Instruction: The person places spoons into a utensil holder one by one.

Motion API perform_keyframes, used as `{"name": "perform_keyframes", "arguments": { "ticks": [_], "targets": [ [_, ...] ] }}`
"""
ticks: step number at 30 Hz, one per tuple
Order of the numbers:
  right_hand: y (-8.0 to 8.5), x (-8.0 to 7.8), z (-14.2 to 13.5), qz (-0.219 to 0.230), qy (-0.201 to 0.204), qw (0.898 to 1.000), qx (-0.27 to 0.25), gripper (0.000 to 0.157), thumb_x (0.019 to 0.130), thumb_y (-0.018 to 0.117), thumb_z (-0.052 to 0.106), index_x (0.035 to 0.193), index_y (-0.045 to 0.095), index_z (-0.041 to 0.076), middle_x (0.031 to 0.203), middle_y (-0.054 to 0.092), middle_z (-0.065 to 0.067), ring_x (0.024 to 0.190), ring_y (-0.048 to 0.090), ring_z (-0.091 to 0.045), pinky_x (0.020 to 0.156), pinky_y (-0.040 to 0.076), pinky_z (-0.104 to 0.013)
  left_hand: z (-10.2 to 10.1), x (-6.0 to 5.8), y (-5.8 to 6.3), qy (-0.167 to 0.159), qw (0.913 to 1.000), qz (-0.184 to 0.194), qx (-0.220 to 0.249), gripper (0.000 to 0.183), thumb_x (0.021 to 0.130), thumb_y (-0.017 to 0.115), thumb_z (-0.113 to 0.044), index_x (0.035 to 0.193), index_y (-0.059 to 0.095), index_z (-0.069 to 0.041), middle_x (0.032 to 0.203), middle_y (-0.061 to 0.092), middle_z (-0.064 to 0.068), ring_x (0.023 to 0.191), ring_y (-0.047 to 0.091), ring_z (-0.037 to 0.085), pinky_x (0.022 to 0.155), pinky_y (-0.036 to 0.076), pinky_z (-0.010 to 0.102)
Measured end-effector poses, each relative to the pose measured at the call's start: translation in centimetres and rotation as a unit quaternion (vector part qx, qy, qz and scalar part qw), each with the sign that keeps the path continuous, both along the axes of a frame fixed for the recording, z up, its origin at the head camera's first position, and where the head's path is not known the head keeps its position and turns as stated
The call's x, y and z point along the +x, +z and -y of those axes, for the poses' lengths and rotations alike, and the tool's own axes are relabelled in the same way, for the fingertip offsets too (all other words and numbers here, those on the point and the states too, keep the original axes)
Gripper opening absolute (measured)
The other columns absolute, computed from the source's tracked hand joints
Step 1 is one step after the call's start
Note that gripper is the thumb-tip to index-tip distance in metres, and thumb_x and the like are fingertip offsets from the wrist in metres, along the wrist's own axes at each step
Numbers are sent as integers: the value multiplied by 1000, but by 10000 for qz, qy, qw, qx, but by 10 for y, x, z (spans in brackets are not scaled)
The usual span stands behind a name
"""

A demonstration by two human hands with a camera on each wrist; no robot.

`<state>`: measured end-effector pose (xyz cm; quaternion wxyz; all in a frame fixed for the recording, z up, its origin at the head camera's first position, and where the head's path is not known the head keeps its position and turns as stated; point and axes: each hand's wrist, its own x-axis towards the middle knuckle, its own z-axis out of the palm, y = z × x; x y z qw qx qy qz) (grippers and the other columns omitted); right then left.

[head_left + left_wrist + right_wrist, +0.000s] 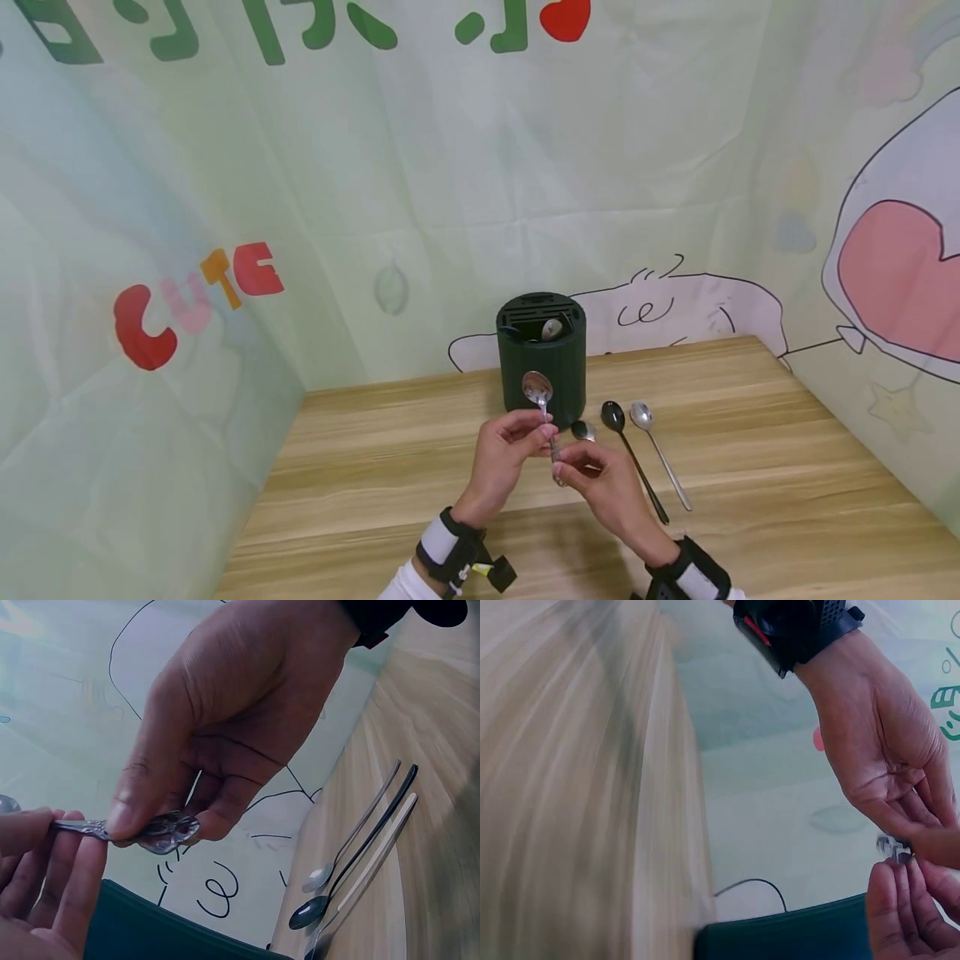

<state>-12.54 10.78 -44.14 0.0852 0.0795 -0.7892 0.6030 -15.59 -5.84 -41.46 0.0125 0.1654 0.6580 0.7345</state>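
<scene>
Both hands hold one silver spoon (pixel 538 390) above the table, bowl up, in front of a dark green ribbed holder (pixel 542 358). My left hand (pixel 542 433) pinches the handle's middle. My right hand (pixel 564 472) pinches the ornate handle end (pixel 169 829) between thumb and fingers. The left wrist view shows my left hand's fingers (pixel 52 862) on the handle at lower left. In the right wrist view the left hand (pixel 889 761) and the right fingers (pixel 900 915) meet at the handle (pixel 895 848). Another spoon's bowl (pixel 552 328) shows in the holder's top.
On the wooden table (pixel 787 483), right of the hands, lie a black spoon (pixel 634 460) and a silver spoon (pixel 662 455); a third spoon's bowl (pixel 583 430) peeks out by the holder. Cartoon-printed cloth walls (pixel 225 250) close in the back and sides.
</scene>
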Motion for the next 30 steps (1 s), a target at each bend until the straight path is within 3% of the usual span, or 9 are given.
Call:
{"name": "perform_keyframes", "arguments": {
  "ticks": [3,8,12,17,25,30],
  "targets": [
    [8,-4,-5,-38,84,9997,217,19,86,76,17,104,71,15,92,69,-2,85,65,-6,76,55,-19,1,1,2,29,9999,-117,-93,28,89,70,-11,112,67,6,107,69,29,80,71,7,76,60,36],
    [33,-16,-17,-611,408,9959,519,27,93,68,26,117,68,14,104,68,-2,95,62,-9,84,53,-24,1,0,4,131,9980,-488,-388,23,89,71,-10,108,71,3,105,70,27,78,69,5,71,60,29],
    [47,-25,-20,-947,640,9909,706,20,92,69,26,109,72,15,109,67,0,95,59,-10,87,53,-27,0,1,5,55,9956,-712,-605,20,89,70,-10,106,71,2,100,71,26,80,69,4,73,61,32],
    [54,-29,-17,-1007,875,9894,571,13,90,71,20,101,75,12,112,66,-2,98,59,-10,88,52,-25,0,1,6,-54,9938,-841,-720,18,90,70,-10,102,71,3,97,71,26,80,69,4,73,61,36],
    [69,-33,-13,-1086,740,9897,565,9,91,68,13,98,75,13,102,73,-3,98,65,-10,91,53,-33,3,-8,13,357,9861,-1041,-1242,13,89,73,-19,95,73,-8,93,73,13,80,66,6,72,56,24],
    [85,-39,-10,-1013,643,9911,585,13,93,67,15,103,73,9,99,74,-6,89,66,-10,82,55,-27,7,-15,22,473,9810,-1192,-1458,12,89,73,-21,97,74,-12,93,74,7,82,65,10,69,54,23]
  ]
}}
